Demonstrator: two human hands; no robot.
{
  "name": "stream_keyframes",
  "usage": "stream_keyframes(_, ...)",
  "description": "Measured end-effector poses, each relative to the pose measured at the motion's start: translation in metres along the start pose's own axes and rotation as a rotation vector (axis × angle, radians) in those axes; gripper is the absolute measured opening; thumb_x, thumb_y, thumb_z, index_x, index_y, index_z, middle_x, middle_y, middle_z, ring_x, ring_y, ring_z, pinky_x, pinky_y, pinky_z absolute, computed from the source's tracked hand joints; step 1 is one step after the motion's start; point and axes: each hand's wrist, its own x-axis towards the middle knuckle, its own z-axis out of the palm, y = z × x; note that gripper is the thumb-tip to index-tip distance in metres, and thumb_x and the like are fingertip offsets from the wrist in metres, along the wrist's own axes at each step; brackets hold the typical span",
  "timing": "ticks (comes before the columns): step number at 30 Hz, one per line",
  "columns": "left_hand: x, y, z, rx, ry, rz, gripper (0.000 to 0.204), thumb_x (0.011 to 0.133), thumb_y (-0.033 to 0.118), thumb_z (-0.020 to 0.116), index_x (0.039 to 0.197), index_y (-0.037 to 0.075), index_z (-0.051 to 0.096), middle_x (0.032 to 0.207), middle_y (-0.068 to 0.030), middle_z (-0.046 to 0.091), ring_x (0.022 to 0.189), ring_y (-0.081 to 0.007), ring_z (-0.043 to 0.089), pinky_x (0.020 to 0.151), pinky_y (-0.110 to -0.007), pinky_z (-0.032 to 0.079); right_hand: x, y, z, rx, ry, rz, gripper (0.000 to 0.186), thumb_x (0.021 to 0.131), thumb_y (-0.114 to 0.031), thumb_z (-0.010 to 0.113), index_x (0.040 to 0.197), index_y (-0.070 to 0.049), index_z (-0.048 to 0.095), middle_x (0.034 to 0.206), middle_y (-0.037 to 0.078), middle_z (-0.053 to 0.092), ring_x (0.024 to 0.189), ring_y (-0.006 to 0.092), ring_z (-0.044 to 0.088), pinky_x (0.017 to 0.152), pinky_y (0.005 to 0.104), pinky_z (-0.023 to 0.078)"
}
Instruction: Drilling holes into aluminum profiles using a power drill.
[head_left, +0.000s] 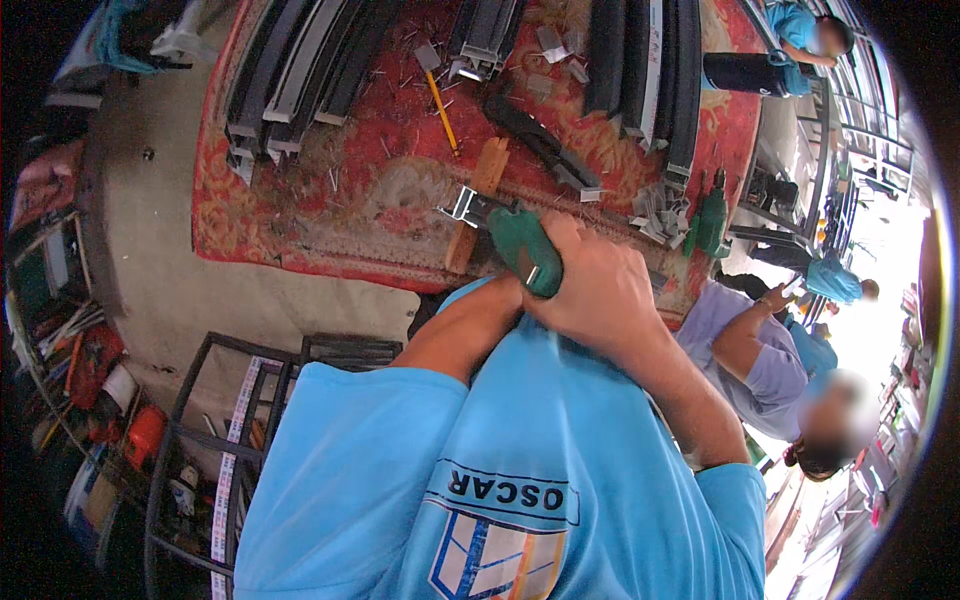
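My right hand (595, 285) is wrapped round a green hand tool (520, 250) with a dark neck and a bright metal frame at its tip; its exact kind is unclear. The tip reaches over a wooden strip (488, 170) lying on the red patterned carpet (300, 215). My left forearm (465, 325) crosses in front of my body toward the tool. The left hand is hidden behind the right hand and wrist, so its grip does not show. Beyond the tool lies a long black piece (540, 140) with a pale end.
Dark profile bars (290, 80) lie at the far left, with more bars (650, 80) at the far right. Between them are a yellow-handled hammer (440, 105) and scattered nails. A green power tool (712, 220) stands right. A person (755, 345) is close on the right; a black rack (185, 430) stands left.
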Motion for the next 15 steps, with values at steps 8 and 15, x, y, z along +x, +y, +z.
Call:
stream_keyframes(8, 0.006, -0.006, -0.007, -0.128, 0.032, 0.01, 0.016, 0.094, 0.029, 0.062, 0.1, 0.019, 0.073, 0.096, -0.0028, 0.071, 0.095, -0.0239, 0.07, 0.079, -0.046, 0.053, -0.001, 0.0, 0.005, -0.049, -0.017, -0.005, 0.058, 0.079, -0.038, 0.075, 0.125, -0.006, 0.057, 0.113, 0.022, 0.069, 0.091, 0.044, 0.07, 0.08, 0.0538, 0.055)
stream_keyframes(15, 0.008, -0.012, -0.009, -0.238, 0.036, 0.005, 0.016, 0.094, 0.028, 0.062, 0.1, 0.019, 0.073, 0.096, -0.003, 0.071, 0.096, -0.0239, 0.071, 0.079, -0.046, 0.053, 0.022, -0.004, -0.017, 0.024, -0.118, 0.051, 0.056, 0.073, -0.039, 0.08, 0.114, -0.005, 0.063, 0.091, 0.023, 0.072, 0.089, 0.0449, 0.07, 0.081, 0.0541, 0.055)
